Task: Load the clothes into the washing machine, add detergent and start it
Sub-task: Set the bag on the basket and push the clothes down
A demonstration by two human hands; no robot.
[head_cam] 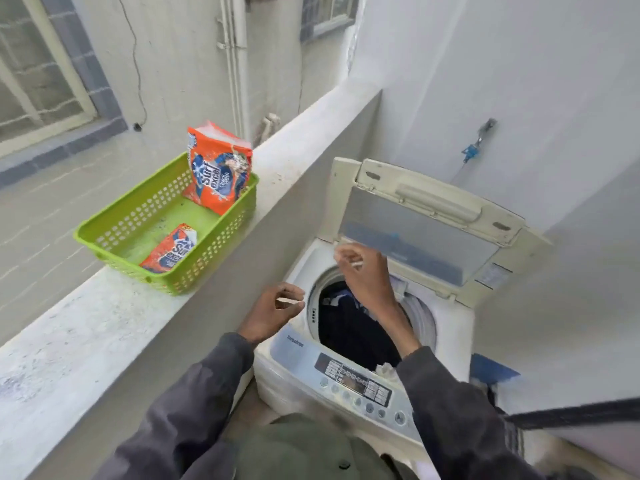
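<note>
A white top-loading washing machine (453,327) stands below me with its folded lid (426,216) raised. Dark clothes (349,323) fill the drum. My right hand (363,271) hovers over the drum near the lid's lower edge, fingers loosely curled, holding nothing I can see. My left hand (277,310) floats at the machine's left rim, fingers apart and empty. On the ledge to the left sits a green basket (114,220) with a large orange detergent pack (218,168) standing upright and a small detergent pack (169,249) lying flat.
The control panel (360,379) with buttons faces me at the machine's front. A concrete parapet ledge (104,323) runs along the left. A tap with a blue fitting (479,140) is on the white wall behind the machine. A dark strap (571,415) crosses at right.
</note>
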